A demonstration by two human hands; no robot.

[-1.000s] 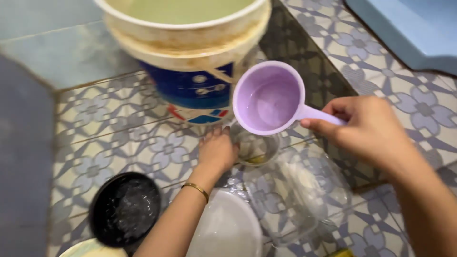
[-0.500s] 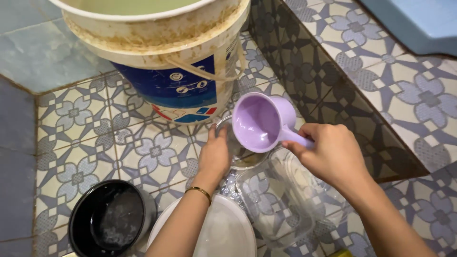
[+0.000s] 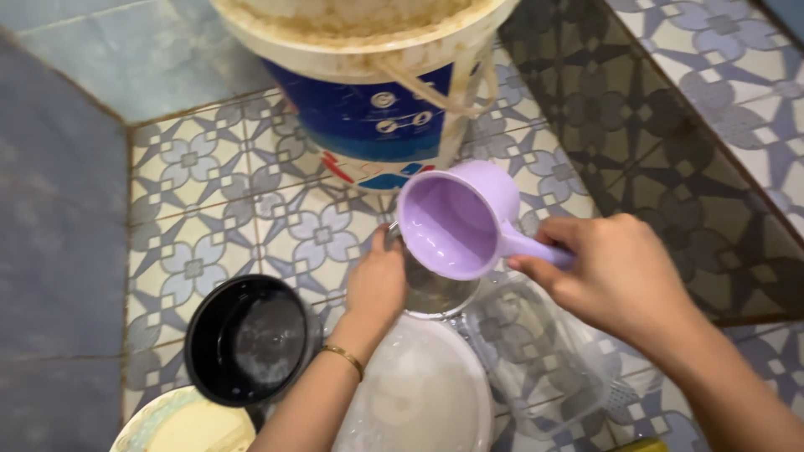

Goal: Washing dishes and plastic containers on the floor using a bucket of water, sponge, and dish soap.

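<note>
Tipped further now, the purple scoop [image 3: 456,219], gripped by the right hand [image 3: 607,272], hides the clear glass [image 3: 431,289] the left hand [image 3: 377,280] holds on the floor [image 3: 209,209] tiles; bucket [image 3: 377,92] top cut off.

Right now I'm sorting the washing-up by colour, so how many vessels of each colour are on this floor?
Purple: 1, dipper
Black: 1, pot
White: 2, bucket, basin
Clear: 2, glass, plastic container
Cream: 1, plate
Total: 7
</note>
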